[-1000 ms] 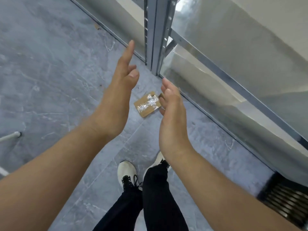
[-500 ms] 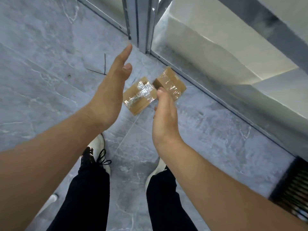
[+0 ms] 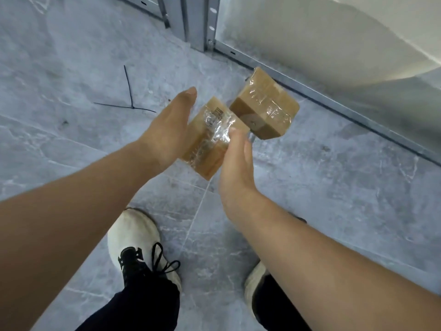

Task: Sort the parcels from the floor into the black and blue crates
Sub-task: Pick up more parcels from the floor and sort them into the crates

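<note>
Head view: your left hand (image 3: 167, 130) and right hand (image 3: 236, 163) are spread, fingers straight, flanking the nearer parcel (image 3: 207, 139); contact cannot be confirmed. The second parcel (image 3: 265, 108) lies just beyond, beside the shelf rail (image 3: 358, 115). No crate is in view. Judgement: neither parcel is sorted; lifting and placing both are outstanding.

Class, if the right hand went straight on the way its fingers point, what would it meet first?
Probably the near parcel: the right hand points at its taped edge and looks almost touching, though depth is unclear.
</note>
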`<state>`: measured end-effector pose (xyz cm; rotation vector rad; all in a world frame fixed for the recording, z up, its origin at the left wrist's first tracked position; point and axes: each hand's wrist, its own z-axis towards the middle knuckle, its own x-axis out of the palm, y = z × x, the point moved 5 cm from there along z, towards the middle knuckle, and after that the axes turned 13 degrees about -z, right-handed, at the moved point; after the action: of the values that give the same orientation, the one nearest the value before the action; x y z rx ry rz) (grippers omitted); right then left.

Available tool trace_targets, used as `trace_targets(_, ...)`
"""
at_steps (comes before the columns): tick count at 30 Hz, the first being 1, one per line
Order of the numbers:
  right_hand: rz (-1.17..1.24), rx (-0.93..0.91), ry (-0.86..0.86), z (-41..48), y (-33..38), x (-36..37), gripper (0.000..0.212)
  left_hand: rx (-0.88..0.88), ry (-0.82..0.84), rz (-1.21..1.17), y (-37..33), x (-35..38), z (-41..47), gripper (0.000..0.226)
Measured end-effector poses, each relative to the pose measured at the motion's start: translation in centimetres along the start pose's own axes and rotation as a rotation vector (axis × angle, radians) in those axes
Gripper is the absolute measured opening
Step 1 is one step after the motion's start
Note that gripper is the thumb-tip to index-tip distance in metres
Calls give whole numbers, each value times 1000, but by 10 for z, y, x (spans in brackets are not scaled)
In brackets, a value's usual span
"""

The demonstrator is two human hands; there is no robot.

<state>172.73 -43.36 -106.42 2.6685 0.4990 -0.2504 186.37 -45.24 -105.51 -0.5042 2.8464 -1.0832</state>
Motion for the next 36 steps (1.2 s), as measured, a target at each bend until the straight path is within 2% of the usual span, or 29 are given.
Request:
trace_targets(4, 50, -20, -36, 11, 3, 8, 58, -90, 15, 50, 12, -1, 11, 29)
trace_targets(5, 64, -21, -47, 9, 2, 9, 61, -104, -6, 48, 11, 0, 10, 28)
trace_targets(8, 117, -21, -68, -5, 1, 6, 90, -88, -49, 25, 3, -1, 0, 34)
trace_targets(9, 134, -23, -73, -11, 2, 3, 92, -70, -63, 33, -2, -1, -5, 37)
trace_targets(11, 157, -16, -73, -25, 4, -5, 83, -68, -114, 39, -12, -4, -17, 36)
trace_targets(13, 180, -9, -69, -39, 5, -15, 64, -85, -141, 1, -20, -8, -30, 34)
trace_targets(15, 215, 14, -52, -48, 4, -23, 41, -105, -145, -26, -28, -10, -44, 56)
trace_targets(16, 229, 30, -47, -55, 6, -26, 37, -108, -147, -32, -32, -11, -51, 67)
trace_targets(17, 237, 39, -53, -63, 8, -29, 35, -107, -145, -38, -36, -11, -57, 68)
trace_targets(19, 264, 42, -70, -80, 14, -33, 34, -93, -146, -46, -47, -10, -73, 60)
trace_targets(21, 292, 26, -82, -97, 22, -35, 35, -70, -164, -59, -61, -6, -86, 56)
trace_targets(24, 358, 5, -87, -121, 34, -37, 63, -48, -197, -107, -84, 2, -107, 48)
trace_targets(26, 378, -6, -83, -137, 42, -42, 70, -37, -219, -122, -97, 5, -120, 48)
trace_targets(31, 394, -5, -65, -165, 47, -59, 38, 15, -241, -122, -131, 7, -150, 51)
trace_targets(34, 400, -40, -49, -185, 58, -66, 39, 16, -239, -138, -154, 12, -168, 52)
trace_targets(36, 406, -84, -57, -196, 70, -71, 50, 24, -241, -137, -168, 14, -179, 52)
